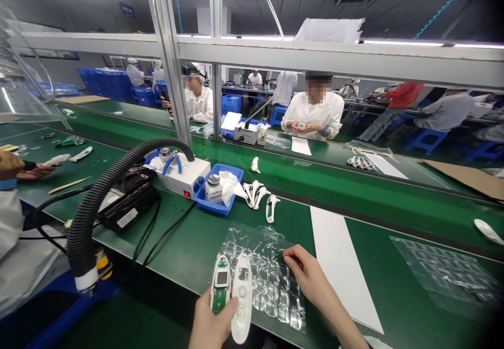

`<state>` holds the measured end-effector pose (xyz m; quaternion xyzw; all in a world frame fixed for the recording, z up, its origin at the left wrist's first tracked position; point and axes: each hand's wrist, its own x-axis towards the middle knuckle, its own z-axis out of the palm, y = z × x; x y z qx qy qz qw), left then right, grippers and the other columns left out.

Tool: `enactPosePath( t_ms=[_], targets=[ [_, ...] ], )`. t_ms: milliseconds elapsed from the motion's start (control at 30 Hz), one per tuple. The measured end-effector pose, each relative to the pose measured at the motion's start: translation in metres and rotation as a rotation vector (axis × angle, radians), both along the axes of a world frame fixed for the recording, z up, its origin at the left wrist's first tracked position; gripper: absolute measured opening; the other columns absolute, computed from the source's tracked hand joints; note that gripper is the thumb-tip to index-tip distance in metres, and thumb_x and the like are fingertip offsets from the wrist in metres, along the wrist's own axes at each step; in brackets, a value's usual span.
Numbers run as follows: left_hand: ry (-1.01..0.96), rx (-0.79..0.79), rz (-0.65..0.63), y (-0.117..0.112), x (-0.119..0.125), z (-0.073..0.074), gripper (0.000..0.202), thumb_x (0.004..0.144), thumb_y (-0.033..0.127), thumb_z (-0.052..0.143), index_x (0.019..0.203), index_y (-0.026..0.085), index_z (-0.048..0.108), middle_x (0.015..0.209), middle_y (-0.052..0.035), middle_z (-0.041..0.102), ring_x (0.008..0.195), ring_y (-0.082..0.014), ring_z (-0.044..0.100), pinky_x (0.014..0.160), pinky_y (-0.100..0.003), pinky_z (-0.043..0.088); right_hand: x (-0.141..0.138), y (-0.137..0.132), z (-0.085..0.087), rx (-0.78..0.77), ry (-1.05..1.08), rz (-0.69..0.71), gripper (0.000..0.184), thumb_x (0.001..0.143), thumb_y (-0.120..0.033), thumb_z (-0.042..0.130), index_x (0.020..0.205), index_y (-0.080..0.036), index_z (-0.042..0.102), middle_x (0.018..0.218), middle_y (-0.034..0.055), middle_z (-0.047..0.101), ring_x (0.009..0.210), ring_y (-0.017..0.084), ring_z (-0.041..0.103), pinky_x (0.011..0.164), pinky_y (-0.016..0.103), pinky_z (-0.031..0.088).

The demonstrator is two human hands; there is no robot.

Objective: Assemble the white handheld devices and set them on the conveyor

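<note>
**Item 1:** green conveyor workbench [185, 249], running under and beyond both hands.

**Item 2:** black corrugated hose [84, 228], well left of the left fingers, arching up to a white bench unit [185, 181] ahead of them.

**Item 3:** white paper strip [338, 265], lying on the bench just right of the right fingertips.

**Item 4:** blue plastic tray [207, 202], well ahead of the fingers of both hands, holding a glass bottle [213, 189] with a metal cap.

**Item 5:** clear blister sheet [271, 281], flat on the bench between the two hands, its edge under the right fingertips.

**Item 6:** white plastic parts [255, 194], in a small loose group beyond the blister sheet, ahead of the right fingers.

**Item 7:** right hand [305, 273], fingers [290, 254] close together and slightly curled, resting on the blister sheet, clamped on nothing.

**Item 8:** left hand [210, 323], fingers wrapped closed around two pieces held upright side by side.

**Item 9:** open device housing [221, 286], with a small display and green circuit board, against the left thumb.

**Item 10:** white device shell [241, 299], touching the housing's right side.
</note>
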<state>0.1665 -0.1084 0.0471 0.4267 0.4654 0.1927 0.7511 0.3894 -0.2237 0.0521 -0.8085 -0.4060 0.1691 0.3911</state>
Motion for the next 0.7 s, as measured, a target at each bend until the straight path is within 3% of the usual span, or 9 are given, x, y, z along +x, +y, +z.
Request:
enactPosePath(
  t_ms=[67,133,200,267,367,533,700],
  targets=[
    [0.011,0.026,0.035,0.006,-0.001,0.007,0.04,0.057,0.046,0.082,0.073,0.016,0.061,0.039,0.0123,0.036,0.037,-0.0041,0.026,0.038,-0.019,0.022,-0.002,-0.012,-0.001,-0.06,-0.083,-0.003,0.023,0.094,-0.037,0.045,0.081,-0.021,0.054,0.079,0.0028,0.055,0.069,0.019,0.053,0.064,0.032,0.044],
    [0.007,0.064,0.08,0.017,0.0,0.015,0.037,0.059,0.044,0.082,0.07,0.016,0.06,0.042,0.0087,0.047,0.04,-0.0063,0.038,0.041,-0.019,0.033,-0.006,-0.024,-0.001,-0.102,-0.129,0.013,0.015,0.092,-0.035,0.051,0.085,-0.022,0.054,0.086,0.0035,0.056,0.078,0.021,0.055,0.069,0.033,0.046],
    [-0.035,0.058,0.137,0.031,0.004,0.021,0.034,0.062,0.037,0.081,0.08,0.014,0.064,0.058,0.002,0.064,0.054,-0.0116,0.056,0.056,-0.022,0.048,-0.012,-0.034,-0.003,-0.112,-0.182,0.031,0.008,0.091,-0.031,0.055,0.09,-0.023,0.054,0.093,0.0045,0.056,0.087,0.023,0.056,0.074,0.036,0.046],
    [-0.086,0.034,0.179,0.048,0.008,0.024,0.039,0.063,0.031,0.08,0.094,0.012,0.066,0.076,-0.004,0.073,0.073,-0.0172,0.065,0.07,-0.025,0.052,-0.018,-0.04,-0.009,-0.099,-0.258,0.026,0.008,0.094,-0.029,0.05,0.089,-0.023,0.053,0.092,0.0052,0.056,0.087,0.024,0.055,0.075,0.038,0.045],
    [-0.12,0.054,0.182,0.07,0.012,0.024,0.042,0.064,0.03,0.079,0.1,0.012,0.065,0.084,-0.007,0.075,0.079,-0.0208,0.068,0.069,-0.027,0.052,-0.026,-0.043,-0.021,-0.051,-0.356,-0.024,0.017,0.099,-0.028,0.039,0.087,-0.023,0.05,0.09,0.0065,0.055,0.085,0.025,0.054,0.074,0.04,0.043],
    [-0.095,0.098,0.129,0.084,0.017,0.02,0.035,0.063,0.029,0.079,0.091,0.011,0.069,0.08,-0.008,0.075,0.07,-0.0189,0.067,0.062,-0.026,0.05,-0.025,-0.04,-0.032,-0.004,-0.458,0.014,0.016,0.097,-0.035,0.046,0.105,-0.025,0.055,0.102,0.0081,0.056,0.091,0.026,0.056,0.071,0.038,0.044],
    [-0.072,0.18,0.061,0.088,0.033,0.01,0.03,0.06,0.029,0.079,0.083,0.011,0.07,0.078,-0.0081,0.074,0.073,-0.021,0.066,0.066,-0.029,0.05,-0.016,-0.03,-0.028,-0.03,-0.516,-0.008,0.021,0.099,-0.024,0.039,0.085,-0.021,0.053,0.084,0.0048,0.057,0.077,0.021,0.053,0.068,0.036,0.039]
  ],
)
